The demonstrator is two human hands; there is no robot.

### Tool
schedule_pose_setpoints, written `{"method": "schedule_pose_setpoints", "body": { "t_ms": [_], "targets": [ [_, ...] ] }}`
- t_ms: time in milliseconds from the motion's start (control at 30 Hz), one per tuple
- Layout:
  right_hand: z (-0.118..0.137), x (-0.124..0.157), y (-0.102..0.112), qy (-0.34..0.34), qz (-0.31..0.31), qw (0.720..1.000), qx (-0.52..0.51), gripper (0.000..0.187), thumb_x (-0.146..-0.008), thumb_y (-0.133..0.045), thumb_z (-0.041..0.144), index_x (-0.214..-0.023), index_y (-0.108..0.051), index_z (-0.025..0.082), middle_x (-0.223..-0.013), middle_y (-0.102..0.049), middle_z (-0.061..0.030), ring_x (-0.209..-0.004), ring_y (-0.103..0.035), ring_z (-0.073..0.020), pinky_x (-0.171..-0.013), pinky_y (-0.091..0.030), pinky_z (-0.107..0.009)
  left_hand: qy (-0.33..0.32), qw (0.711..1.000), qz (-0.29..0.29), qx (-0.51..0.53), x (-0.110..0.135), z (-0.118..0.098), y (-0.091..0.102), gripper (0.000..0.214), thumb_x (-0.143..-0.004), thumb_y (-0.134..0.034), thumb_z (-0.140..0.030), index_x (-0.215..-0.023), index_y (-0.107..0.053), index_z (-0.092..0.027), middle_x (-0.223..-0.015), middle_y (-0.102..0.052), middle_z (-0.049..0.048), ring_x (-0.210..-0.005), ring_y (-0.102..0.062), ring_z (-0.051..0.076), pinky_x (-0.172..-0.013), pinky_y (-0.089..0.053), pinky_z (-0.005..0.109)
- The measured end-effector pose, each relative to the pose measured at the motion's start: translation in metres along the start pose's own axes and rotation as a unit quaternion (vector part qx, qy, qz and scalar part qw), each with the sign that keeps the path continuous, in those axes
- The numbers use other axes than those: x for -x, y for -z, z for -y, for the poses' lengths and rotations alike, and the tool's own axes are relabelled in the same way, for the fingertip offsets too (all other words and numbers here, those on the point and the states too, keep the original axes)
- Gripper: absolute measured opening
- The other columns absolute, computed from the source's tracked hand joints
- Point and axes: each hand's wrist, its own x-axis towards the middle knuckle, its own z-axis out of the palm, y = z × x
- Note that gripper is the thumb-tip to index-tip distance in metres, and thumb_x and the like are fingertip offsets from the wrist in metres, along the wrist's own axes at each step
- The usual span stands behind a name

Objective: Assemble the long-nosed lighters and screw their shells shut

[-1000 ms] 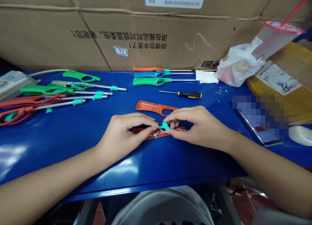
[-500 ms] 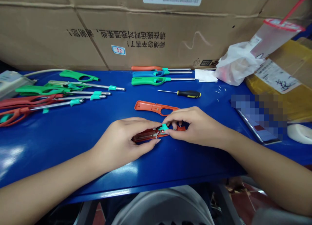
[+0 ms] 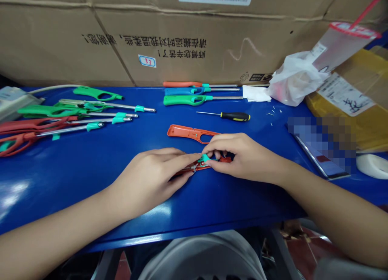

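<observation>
An opened red lighter half-shell [image 3: 197, 166] lies on the blue table [image 3: 91, 166] in front of me. My left hand [image 3: 151, 177] covers its left end, fingers closed around it. My right hand [image 3: 242, 154] pinches a small teal trigger piece [image 3: 205, 158] at the shell's middle. A second orange half-shell [image 3: 189, 132] lies just beyond my hands, untouched.
Several green and red long-nozzle lighters [image 3: 75, 114] lie at the left. Three more lighters [image 3: 194, 93] lie at the back, with a black-handled screwdriver [image 3: 230, 116] near them. A cardboard box [image 3: 169, 33] walls the back. A white plastic bag [image 3: 291, 79], a phone [image 3: 321, 150] and a tape roll [image 3: 372, 164] sit at the right.
My left hand slid further over the red shell and now covers more of it. The teal piece sits lower against the shell. My right hand barely moved.
</observation>
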Motion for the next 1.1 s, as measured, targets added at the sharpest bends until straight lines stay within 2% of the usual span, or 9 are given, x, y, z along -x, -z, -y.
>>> {"method": "schedule_pose_setpoints", "body": {
  "t_ms": [300, 500, 633, 700, 833, 967, 1100],
  "targets": [
    [0.002, 0.000, 0.002, -0.026, 0.000, 1.000, -0.014, 0.009, -0.093, -0.071, 0.021, -0.099, -0.077, 0.019, -0.088, -0.073, -0.0024, -0.077, -0.064, -0.0139, -0.071, -0.052, -0.027, -0.024, 1.000, 0.014, -0.013, 0.002, 0.001, -0.002, 0.035, -0.106, -0.058, -0.019, -0.140, -0.064, -0.025, -0.117, -0.078, 0.0038, -0.103, -0.076, 0.019, -0.088, -0.060, 0.029],
    [0.003, -0.002, 0.001, -0.085, 0.005, 0.995, -0.053, 0.011, -0.088, -0.075, 0.023, -0.099, -0.074, 0.020, -0.080, -0.068, 0.0015, -0.071, -0.060, -0.0119, -0.065, -0.047, -0.025, -0.031, 0.998, 0.022, -0.041, 0.002, 0.001, -0.002, 0.037, -0.106, -0.057, -0.019, -0.142, -0.063, -0.022, -0.119, -0.077, 0.0056, -0.103, -0.077, 0.021, -0.085, -0.062, 0.032],
    [0.002, -0.003, 0.002, -0.117, -0.010, 0.991, -0.062, 0.018, -0.083, -0.082, 0.031, -0.094, -0.071, 0.021, -0.079, -0.064, 0.0026, -0.070, -0.056, -0.0116, -0.063, -0.046, -0.025, -0.042, 0.997, 0.023, -0.054, 0.003, -0.001, -0.001, 0.037, -0.106, -0.056, -0.020, -0.143, -0.061, -0.020, -0.118, -0.077, 0.0067, -0.103, -0.076, 0.022, -0.085, -0.061, 0.033],
    [0.001, -0.003, 0.005, -0.116, -0.005, 0.991, -0.065, 0.019, -0.088, -0.078, 0.037, -0.092, -0.071, 0.020, -0.077, -0.062, 0.0025, -0.068, -0.055, -0.0116, -0.063, -0.046, -0.026, -0.049, 0.997, 0.028, -0.058, 0.003, 0.000, 0.000, 0.038, -0.107, -0.056, -0.020, -0.145, -0.059, -0.020, -0.118, -0.078, 0.0061, -0.102, -0.076, 0.022, -0.084, -0.061, 0.032],
    [0.001, 0.000, 0.016, -0.079, 0.005, 0.997, -0.021, 0.016, -0.097, -0.066, 0.031, -0.089, -0.073, 0.019, -0.079, -0.065, 0.0001, -0.071, -0.058, -0.0125, -0.065, -0.046, -0.026, -0.055, 0.997, 0.024, -0.055, 0.003, 0.002, -0.001, 0.040, -0.106, -0.058, -0.019, -0.146, -0.057, -0.021, -0.116, -0.078, 0.0035, -0.099, -0.076, 0.020, -0.083, -0.060, 0.032],
    [0.000, 0.005, 0.026, 0.020, 0.074, 0.996, 0.043, 0.011, -0.097, -0.066, 0.019, -0.097, -0.077, 0.017, -0.099, -0.075, -0.0059, -0.089, -0.068, -0.0170, -0.081, -0.052, -0.030, -0.060, 0.996, 0.016, -0.057, 0.004, 0.003, -0.002, 0.039, -0.107, -0.058, -0.021, -0.146, -0.056, -0.022, -0.114, -0.078, 0.0028, -0.097, -0.076, 0.020, -0.080, -0.060, 0.031],
    [0.000, 0.006, 0.028, 0.078, 0.089, 0.989, 0.083, 0.018, -0.100, -0.061, 0.014, -0.096, -0.078, 0.016, -0.095, -0.076, -0.0061, -0.093, -0.070, -0.0189, -0.085, -0.052, -0.031, -0.059, 0.997, 0.020, -0.055, 0.003, 0.004, -0.001, 0.039, -0.107, -0.058, -0.021, -0.146, -0.056, -0.022, -0.116, -0.078, 0.0023, -0.099, -0.076, 0.019, -0.081, -0.060, 0.031]
  ]
}}
